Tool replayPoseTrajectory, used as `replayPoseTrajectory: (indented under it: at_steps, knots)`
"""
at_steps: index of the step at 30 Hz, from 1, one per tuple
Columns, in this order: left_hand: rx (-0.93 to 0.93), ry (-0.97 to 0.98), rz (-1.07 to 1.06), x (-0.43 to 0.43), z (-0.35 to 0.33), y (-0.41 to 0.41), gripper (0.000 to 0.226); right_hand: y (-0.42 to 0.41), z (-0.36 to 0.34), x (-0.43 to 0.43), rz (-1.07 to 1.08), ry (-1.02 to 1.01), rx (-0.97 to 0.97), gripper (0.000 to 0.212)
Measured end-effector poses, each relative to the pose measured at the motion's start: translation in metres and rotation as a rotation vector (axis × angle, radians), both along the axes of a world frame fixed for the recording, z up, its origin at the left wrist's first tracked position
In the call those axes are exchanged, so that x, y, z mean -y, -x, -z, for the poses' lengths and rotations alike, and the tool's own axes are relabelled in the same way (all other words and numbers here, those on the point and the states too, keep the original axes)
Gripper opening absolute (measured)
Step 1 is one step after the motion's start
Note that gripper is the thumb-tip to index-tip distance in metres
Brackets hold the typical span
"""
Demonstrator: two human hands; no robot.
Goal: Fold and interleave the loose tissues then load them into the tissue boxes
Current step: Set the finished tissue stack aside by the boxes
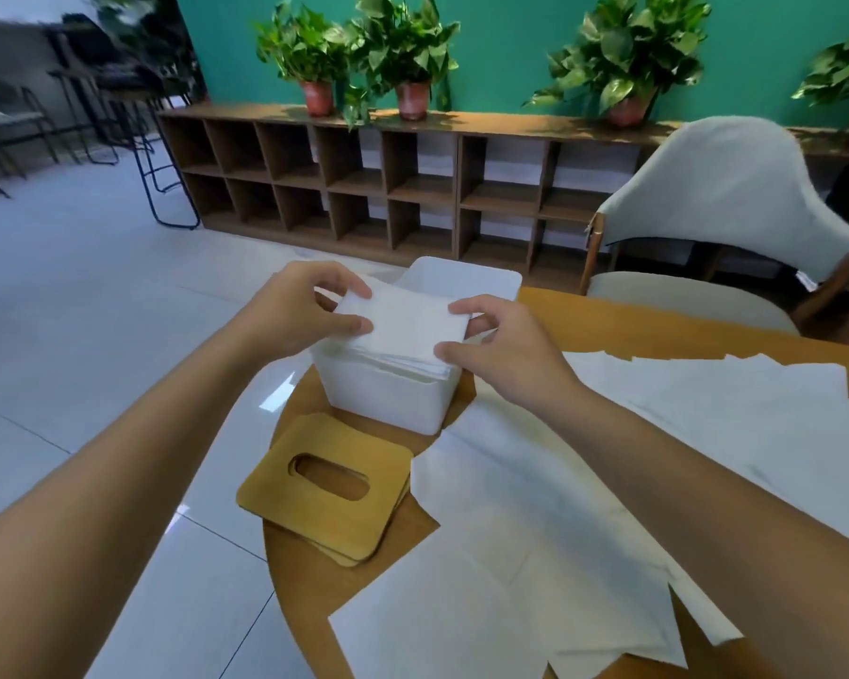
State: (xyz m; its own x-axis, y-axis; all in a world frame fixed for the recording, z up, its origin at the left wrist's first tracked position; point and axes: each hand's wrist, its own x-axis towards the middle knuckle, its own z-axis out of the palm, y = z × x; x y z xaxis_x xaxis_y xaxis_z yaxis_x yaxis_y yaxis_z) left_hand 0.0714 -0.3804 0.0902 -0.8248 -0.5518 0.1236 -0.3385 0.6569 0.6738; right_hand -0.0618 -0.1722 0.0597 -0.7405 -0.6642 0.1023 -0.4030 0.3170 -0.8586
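Note:
A stack of folded white tissues [405,323] lies across the open top of a white tissue box [388,396] near the table's far left edge. My left hand [297,311] pinches the stack's left end between thumb and fingers. My right hand [498,338] grips its right end the same way. A second white box [466,276] stands just behind the first. Two wooden lids with oval slots [327,485] lie stacked in front of the box. Several loose unfolded tissues [535,546] are spread over the table to the right.
The wooden table [667,325] has a rounded left edge, with tiled floor beyond it. A white-covered chair [721,223] stands at the far right. A low wooden shelf with potted plants [412,85] lines the green wall behind.

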Motion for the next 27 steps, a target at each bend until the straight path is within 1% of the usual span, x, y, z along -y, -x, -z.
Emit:
replayPoseTrajectory:
  at_steps: [3, 5, 9, 13, 15, 18, 22, 24, 26, 27]
  knots:
    - [0.052, 0.085, -0.018, 0.011, 0.007, 0.008, 0.024, 0.007, 0.003, 0.014, -0.021, -0.107, -0.080, 0.053]
    - [0.091, 0.139, -0.033, 0.014, 0.010, 0.012, 0.024, 0.009, 0.002, 0.020, -0.029, -0.184, -0.189, 0.053]
    - [0.186, 0.256, 0.015, 0.017, 0.015, 0.014, 0.025, 0.009, -0.001, 0.031, -0.064, -0.321, -0.346, 0.048]
    - [0.241, 0.373, 0.029, 0.014, 0.022, 0.016, 0.027, 0.007, 0.001, 0.038, -0.074, -0.450, -0.426, 0.044]
    - [0.255, 0.379, 0.020, 0.015, 0.025, 0.017, 0.026, 0.005, 0.000, 0.039, -0.052, -0.519, -0.468, 0.039]
    - [0.335, 0.378, 0.030, 0.016, 0.024, 0.019, 0.028, 0.007, -0.003, 0.041, -0.063, -0.594, -0.480, 0.038]
    - [0.416, 0.385, 0.039, 0.015, 0.022, 0.022, 0.030, 0.008, -0.004, 0.043, -0.087, -0.624, -0.490, 0.038]
    - [0.432, 0.412, 0.038, 0.010, 0.020, 0.022, 0.030, 0.008, -0.002, 0.040, -0.104, -0.602, -0.500, 0.040]
    - [0.384, 0.431, 0.028, 0.000, 0.017, 0.022, 0.032, 0.008, 0.003, 0.031, -0.108, -0.485, -0.467, 0.048]
    - [0.329, 0.425, 0.032, -0.005, 0.015, 0.021, 0.035, 0.007, 0.005, 0.024, -0.102, -0.400, -0.434, 0.051]
